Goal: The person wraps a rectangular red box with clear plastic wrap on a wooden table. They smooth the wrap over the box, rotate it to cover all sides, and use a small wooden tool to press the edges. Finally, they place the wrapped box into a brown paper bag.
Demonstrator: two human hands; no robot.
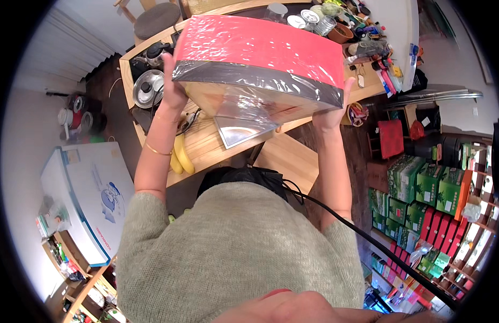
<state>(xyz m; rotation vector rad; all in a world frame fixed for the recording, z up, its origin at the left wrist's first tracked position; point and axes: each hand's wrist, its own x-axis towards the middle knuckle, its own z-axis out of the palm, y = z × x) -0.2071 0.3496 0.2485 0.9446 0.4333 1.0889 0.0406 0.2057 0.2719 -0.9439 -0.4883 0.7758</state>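
Between my two hands I hold up a large red and black box (259, 52) in shiny clear plastic wrap, above the wooden table. My left hand (173, 87) grips its left end, the thumb on the side. At the opposite end my right hand (334, 111) holds the lower right corner, its fingers partly hidden by the box. The wrapped underside is tilted into view and shows a pale, picture-like surface. Just below it, a square silver-edged panel (243, 131) lies at the front of the table. Two bananas (181, 155) rest near my left forearm.
A lidded steel pan (147, 88) and a kettle (156, 52) stand at the table's left. Jars (310, 18), a terracotta pot (340, 34) and small clutter crowd the far right. A black cable (366, 238) crosses my right side. Stacked green boxes (429, 185) stand right; a white chest freezer (100, 194) left.
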